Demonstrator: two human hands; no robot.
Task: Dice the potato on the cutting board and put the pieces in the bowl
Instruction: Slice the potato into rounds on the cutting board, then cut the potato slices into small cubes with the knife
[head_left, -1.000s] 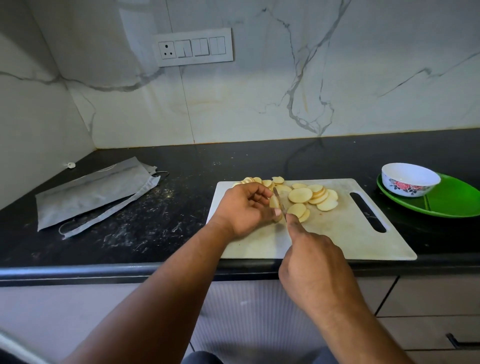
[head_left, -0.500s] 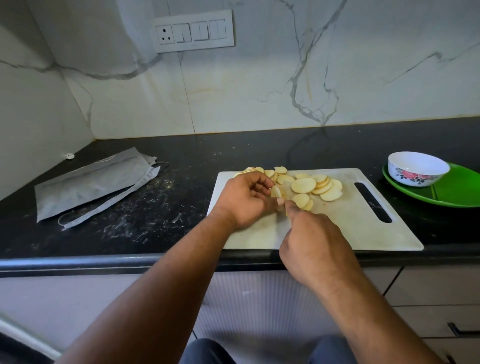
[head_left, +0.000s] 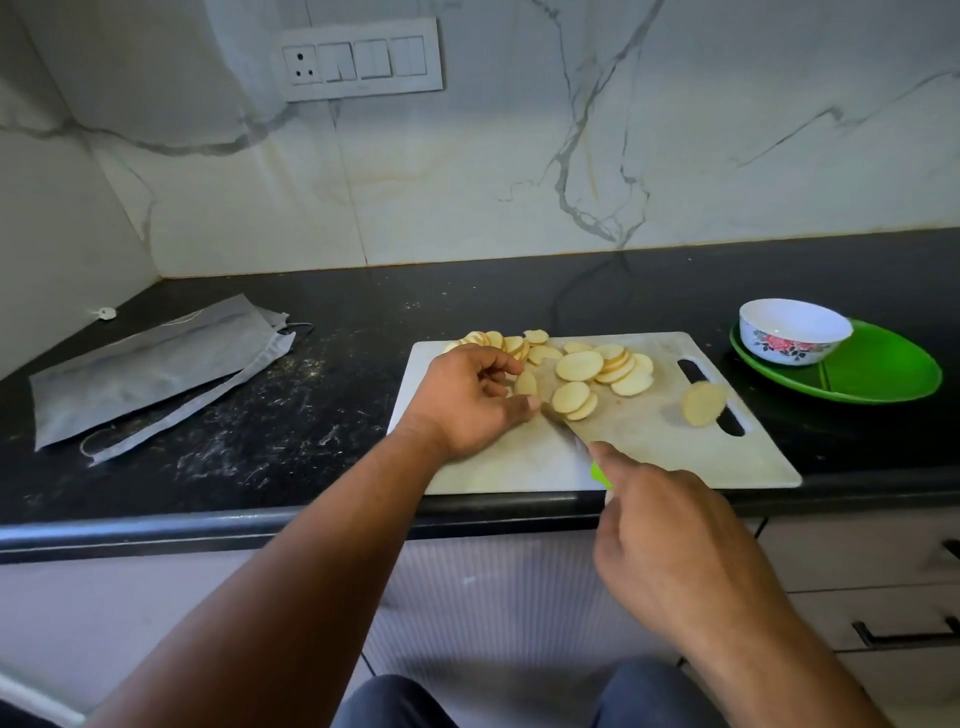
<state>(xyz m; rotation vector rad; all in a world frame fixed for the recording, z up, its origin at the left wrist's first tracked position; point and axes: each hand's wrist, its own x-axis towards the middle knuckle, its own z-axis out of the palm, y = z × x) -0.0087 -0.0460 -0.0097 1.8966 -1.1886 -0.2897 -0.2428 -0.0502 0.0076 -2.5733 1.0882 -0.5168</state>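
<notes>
Just left of the knife (head_left: 569, 434), gripped by the right hand (head_left: 670, 540), a potato end (head_left: 525, 384) is seemingly pinched by the left hand (head_left: 467, 400).

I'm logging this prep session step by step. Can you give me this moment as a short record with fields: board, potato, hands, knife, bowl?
board: white cutting board on the black counter
potato: round slices on the board; one slice apart beside the handle slot
left hand: pinches a slice
right hand: grips the green-handled knife, forefinger along it
bowl: floral bowl on the green plate, no potato seen inside
</notes>
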